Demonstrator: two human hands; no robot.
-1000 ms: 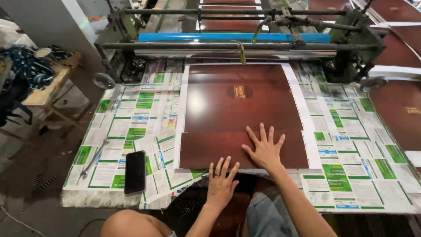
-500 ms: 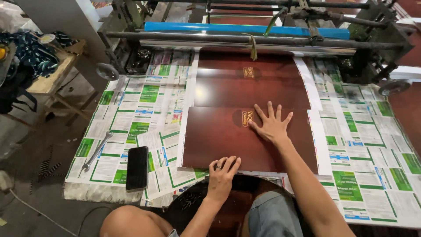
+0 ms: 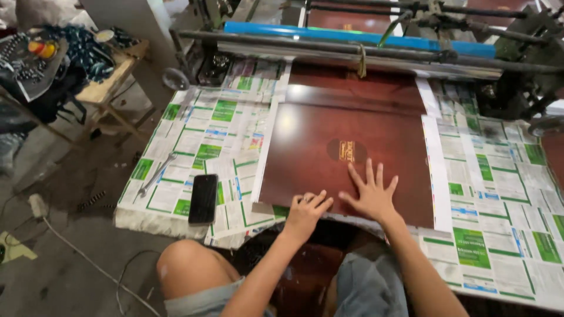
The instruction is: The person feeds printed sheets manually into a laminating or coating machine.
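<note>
On the far left a wrench (image 3: 154,175) lay on the newspaper-covered table (image 3: 194,141), and just right of it a black phone (image 3: 203,198) sat near the front edge, both well clear of my work. The glossy brown sheet (image 3: 352,147) lay flat in the middle of the table, its far end under the machine's rollers (image 3: 352,50) and its near edge by my lap. My left hand (image 3: 306,212) rested on that near edge, fingers curled over it, apart from my right hand (image 3: 370,195), which lay flat on the sheet with the fingers spread, just below the gold oval mark (image 3: 346,151). Neither hand gripped anything; both only pressed and steadied.

To do this well, I judged that the right palm should keep an even, light pressure so the sheet stayed square to the rollers and did not skew, while the left fingers guided the edge without creasing it. Clean, dry fingers mattered too, since the shiny face would likely show smudges. More newspaper (image 3: 499,194) covered the table to the right.
</note>
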